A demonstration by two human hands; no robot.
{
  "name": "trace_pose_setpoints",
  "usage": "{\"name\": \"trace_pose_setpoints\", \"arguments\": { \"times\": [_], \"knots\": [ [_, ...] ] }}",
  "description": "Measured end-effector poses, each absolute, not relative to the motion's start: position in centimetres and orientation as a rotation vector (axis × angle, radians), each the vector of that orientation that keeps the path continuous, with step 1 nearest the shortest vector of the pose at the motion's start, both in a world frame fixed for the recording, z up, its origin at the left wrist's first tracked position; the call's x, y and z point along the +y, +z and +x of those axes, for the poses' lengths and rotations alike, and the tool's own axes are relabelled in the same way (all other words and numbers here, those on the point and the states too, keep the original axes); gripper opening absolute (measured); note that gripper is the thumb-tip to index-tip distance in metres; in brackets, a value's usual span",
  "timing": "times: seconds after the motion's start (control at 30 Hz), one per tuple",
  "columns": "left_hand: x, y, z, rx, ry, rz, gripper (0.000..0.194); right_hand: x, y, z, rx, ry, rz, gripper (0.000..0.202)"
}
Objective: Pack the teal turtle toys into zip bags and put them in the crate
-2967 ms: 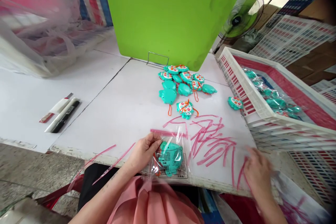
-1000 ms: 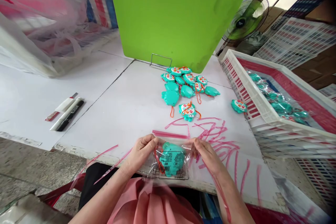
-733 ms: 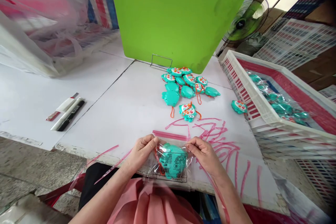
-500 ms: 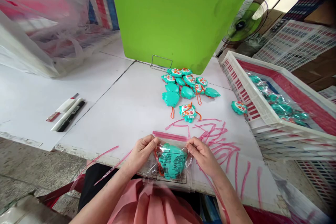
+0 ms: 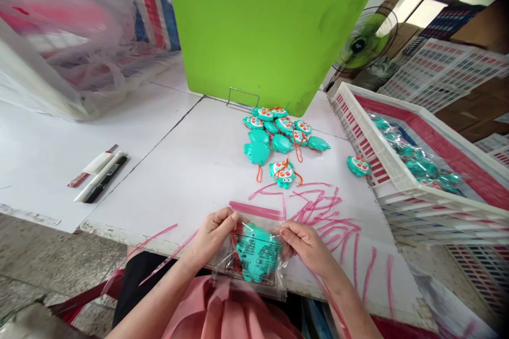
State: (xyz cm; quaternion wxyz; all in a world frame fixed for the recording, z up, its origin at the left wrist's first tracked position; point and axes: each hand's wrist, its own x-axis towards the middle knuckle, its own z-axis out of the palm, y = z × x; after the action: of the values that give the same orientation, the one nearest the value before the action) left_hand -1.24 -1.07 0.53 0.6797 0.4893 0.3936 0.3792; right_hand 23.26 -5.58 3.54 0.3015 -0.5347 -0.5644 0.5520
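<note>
At the front edge of the table, a clear printed plastic bag (image 5: pixel 271 282) holds a teal animal-shaped toy (image 5: pixel 257 254) with an orange cord. The upper left of the bag is pinched between the thumb and fingers of my left hand (image 5: pixel 217 230). My right hand (image 5: pixel 304 241) grips its upper right side with closed fingers. Beyond my hands lies a loose toy (image 5: pixel 282 174) with colored buttons and eyes, face up. Behind it is a pile of several similar teal toys (image 5: pixel 258 152), some face down.
A white crate (image 5: pixel 382 151) with bagged toys stands at the right, one toy (image 5: pixel 358 166) beside it. A green board (image 5: pixel 270 26) rises at the back. Left lie a cutter (image 5: pixel 93 165) and a black-and-white marker (image 5: pixel 101 177). Pink tape strips (image 5: pixel 256 211) stick to the table.
My right hand has shifted slightly down and left along the bag's edge. The bag has moved a little lower and left; its toy sits a bit tilted. The view has shifted slightly.
</note>
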Motion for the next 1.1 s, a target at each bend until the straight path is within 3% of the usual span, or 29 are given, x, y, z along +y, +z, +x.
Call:
{"name": "trace_pose_setpoints", "arguments": {
  "times": [0.17, 0.3, 0.5, 0.6, 0.7, 0.77, 0.93, 1.1],
  "knots": [
    [-1.3, 1.5, -0.6, 1.018, 0.701, 1.558, 0.032, -4.6, 5.0, 26.7, -1.507, 1.322, -1.479, 0.038],
    [-1.6, 1.7, 0.9, 1.111, 0.568, 2.039, 0.010, -3.8, 6.7, 29.6, -1.481, 1.193, -1.547, 0.039],
    [-1.8, 1.3, 2.9, 1.251, 0.231, 2.479, 0.017, -1.4, 7.6, 35.8, -1.254, 1.084, -1.632, 0.041],
    [-1.9, 1.4, 2.9, 1.323, 0.181, 2.520, 0.019, 0.5, 9.2, 40.8, -0.946, 0.738, -1.618, 0.041],
    [-2.1, 1.5, 2.9, 1.384, 0.206, 2.533, 0.019, 2.0, 11.3, 43.9, -0.667, 0.278, -1.363, 0.026],
    [-2.1, 1.4, 2.9, 1.415, 0.226, 2.551, 0.017, 2.5, 11.8, 43.6, -0.645, 0.137, -1.252, 0.026],
    [-1.9, 1.0, 3.3, 1.446, 0.300, 2.659, 0.011, 3.8, 7.6, 35.7, -1.213, 0.403, -1.464, 0.040],
    [-2.1, 0.1, 3.1, 1.354, 0.503, 2.718, 0.005, 6.4, 2.7, 27.7, -1.855, 0.161, -1.632, 0.051]
  ]
}}
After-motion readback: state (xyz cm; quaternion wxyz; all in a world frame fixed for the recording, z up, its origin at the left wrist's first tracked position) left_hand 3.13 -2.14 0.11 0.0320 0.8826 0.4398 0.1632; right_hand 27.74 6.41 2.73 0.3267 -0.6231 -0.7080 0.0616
